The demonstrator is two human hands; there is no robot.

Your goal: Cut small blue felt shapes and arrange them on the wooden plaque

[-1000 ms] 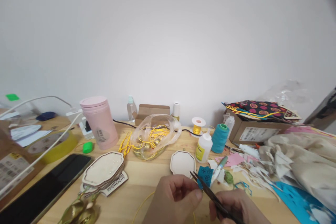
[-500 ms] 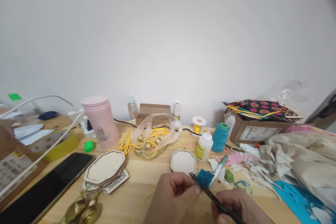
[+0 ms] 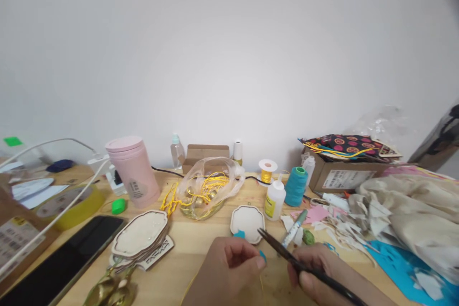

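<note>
My left hand (image 3: pixel 234 267) is closed in a pinch on a small piece of blue cloth (image 3: pixel 263 256). Another blue bit shows above the fingers, over the lower edge of a white scalloped plaque (image 3: pixel 247 222). My right hand (image 3: pixel 317 267) grips long dark tweezers (image 3: pixel 283 251), their tips pointing up and left, apart from the cloth. Below my left hand a thin yellow cord (image 3: pixel 190 287) runs along the table. A marker-like tube (image 3: pixel 294 228) and a green ball (image 3: pixel 308 236) lie just beyond my right hand.
A glue bottle (image 3: pixel 275 200) and a teal thread cone (image 3: pixel 296 186) stand behind the hands. Scraps and blue cloth (image 3: pixel 390 263) cover the right side. To the left are stacked plaques (image 3: pixel 139 232), brass bells (image 3: pixel 111 291), a phone (image 3: pixel 64 260) and a pink tumbler (image 3: pixel 133 172).
The tweezers' tips have moved away from the blue cloth, and my right hand has shifted right. The cloth has been turned or drawn in at my left fingers. The view has shifted slightly.
</note>
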